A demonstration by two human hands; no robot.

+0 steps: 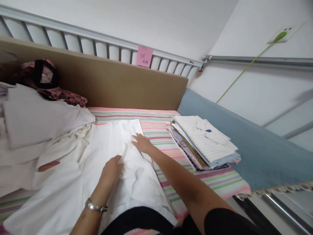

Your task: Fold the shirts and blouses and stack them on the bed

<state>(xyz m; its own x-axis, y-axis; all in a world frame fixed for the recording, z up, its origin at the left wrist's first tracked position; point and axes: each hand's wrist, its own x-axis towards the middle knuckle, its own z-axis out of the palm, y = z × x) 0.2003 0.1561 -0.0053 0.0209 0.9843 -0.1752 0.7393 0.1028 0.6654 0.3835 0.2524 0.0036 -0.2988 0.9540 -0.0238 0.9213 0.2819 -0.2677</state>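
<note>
A white shirt (102,147) lies spread over the striped bedding, with part of it folded over and creased on the right. My left hand (112,171), with a metal watch at the wrist, is closed, its thumb and fingers pinching a raised fold of the shirt. Farther up, my right hand (142,142) rests on the shirt's right part, palm down and fingers spread. To the right of both hands stands a neat stack of folded shirts (202,140), a striped one with a small blue patch on top.
Loose pale clothes (41,120) are heaped at the left, beside a dark floral garment (46,78). Behind rise a tan headboard (127,85) and a white radiator (80,44) with a pink note (144,56). A blue padded panel (249,150) borders the right side.
</note>
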